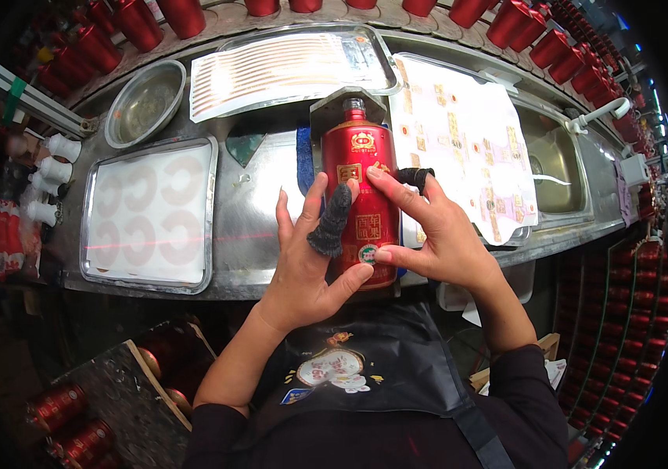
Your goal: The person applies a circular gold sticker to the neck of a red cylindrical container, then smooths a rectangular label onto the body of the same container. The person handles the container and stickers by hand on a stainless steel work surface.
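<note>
A red bottle [363, 202] with a dark neck lies before me in a grey holder [334, 109], its neck pointing away. Gold square decals and a gold emblem mark its front, and a round green-and-white decal [368, 254] sits near its base. Spread over the bottle's left side, my left hand [302, 272] wears a black finger cot [333, 220], its thumb tip beside the round decal. My right hand [451, 234] touches the bottle from the right, thumb at the round decal and one finger by the upper gold decals. It also wears a black finger cot [416, 176].
On the steel counter are a tray [211, 205] of ring-shaped decals, a metal bowl [112, 120], a tray [390, 53] under a striped decal sheet [275, 67] and a decal sheet [457, 111]. A sink [568, 199] lies right. Red bottles [184, 17] line the back conveyor.
</note>
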### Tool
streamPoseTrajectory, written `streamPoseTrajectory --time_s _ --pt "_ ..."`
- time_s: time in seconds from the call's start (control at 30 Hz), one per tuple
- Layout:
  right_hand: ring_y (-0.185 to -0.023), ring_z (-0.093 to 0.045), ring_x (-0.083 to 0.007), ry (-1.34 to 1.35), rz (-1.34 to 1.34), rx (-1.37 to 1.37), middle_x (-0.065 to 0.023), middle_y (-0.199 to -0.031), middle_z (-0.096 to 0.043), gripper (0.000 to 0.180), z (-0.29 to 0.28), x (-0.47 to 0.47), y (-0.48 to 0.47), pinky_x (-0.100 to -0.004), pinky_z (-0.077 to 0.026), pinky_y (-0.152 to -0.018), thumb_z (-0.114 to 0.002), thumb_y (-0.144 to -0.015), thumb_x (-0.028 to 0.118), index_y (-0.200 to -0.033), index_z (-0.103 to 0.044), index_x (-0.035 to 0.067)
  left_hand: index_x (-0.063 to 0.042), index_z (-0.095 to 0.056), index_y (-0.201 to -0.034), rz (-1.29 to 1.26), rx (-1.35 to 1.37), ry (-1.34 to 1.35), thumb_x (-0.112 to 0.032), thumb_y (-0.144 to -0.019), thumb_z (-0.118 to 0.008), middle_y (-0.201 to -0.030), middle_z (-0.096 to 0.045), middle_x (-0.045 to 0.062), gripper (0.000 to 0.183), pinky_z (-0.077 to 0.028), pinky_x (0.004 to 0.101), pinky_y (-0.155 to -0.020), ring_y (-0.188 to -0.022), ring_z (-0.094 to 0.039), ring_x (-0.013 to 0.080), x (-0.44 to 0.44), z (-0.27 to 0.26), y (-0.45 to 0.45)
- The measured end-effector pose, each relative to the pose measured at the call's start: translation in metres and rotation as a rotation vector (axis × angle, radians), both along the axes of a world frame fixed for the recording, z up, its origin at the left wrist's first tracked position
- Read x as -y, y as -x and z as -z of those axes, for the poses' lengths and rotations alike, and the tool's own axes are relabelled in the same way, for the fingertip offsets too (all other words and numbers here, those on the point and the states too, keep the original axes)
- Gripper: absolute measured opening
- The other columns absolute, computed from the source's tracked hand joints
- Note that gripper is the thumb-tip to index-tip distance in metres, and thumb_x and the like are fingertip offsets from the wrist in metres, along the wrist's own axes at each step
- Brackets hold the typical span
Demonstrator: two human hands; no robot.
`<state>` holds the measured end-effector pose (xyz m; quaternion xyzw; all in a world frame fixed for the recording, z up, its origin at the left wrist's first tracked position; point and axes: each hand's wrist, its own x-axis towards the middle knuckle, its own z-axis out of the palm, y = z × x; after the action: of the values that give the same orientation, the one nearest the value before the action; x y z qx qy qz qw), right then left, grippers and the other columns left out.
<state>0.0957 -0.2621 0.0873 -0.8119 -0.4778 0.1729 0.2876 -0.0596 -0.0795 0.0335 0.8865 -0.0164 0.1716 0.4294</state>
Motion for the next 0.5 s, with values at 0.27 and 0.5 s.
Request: streamPoseTrajectory --time_s 0.27,0.5 --pt "-0.080 -0.061 -0.0401 0.055 0.009 -0.017 -0.0206 -0.099 -0.050 0.086 -0.0033 -0.0028 -0.0011 -0.0442 -0.050 -0.073 -0.080 -0.080 0.050 -0.156 -0.040 0.039 -0.007 -0.022 -0.162 0.007 0.026 -0.052 -0.037 -0.091 -0.069 -0.166 -0.032 0.013 0.090 0.007 0.0618 -0.120 -0.157 -0.015 0.0386 -0.0017 -0.0024 -0.0015" --pt "-0.094 -0.060 -0.0392 0.142 0.023 -0.043 -0.0211 -0.108 -0.054 0.092 -0.0093 -0.0038 -0.0009 -0.0417 -0.049 -0.084 -0.083 -0.077 0.050 -0.156 -0.043 0.028 -0.008 -0.031 -0.159 -0.013 0.055 -0.003 -0.038 -0.089 -0.072 -0.162 -0.038 0.013 0.086 0.003 0.0689 -0.117 -0.155 -0.019 0.0384 0.0002 0.0000 -0.0021"
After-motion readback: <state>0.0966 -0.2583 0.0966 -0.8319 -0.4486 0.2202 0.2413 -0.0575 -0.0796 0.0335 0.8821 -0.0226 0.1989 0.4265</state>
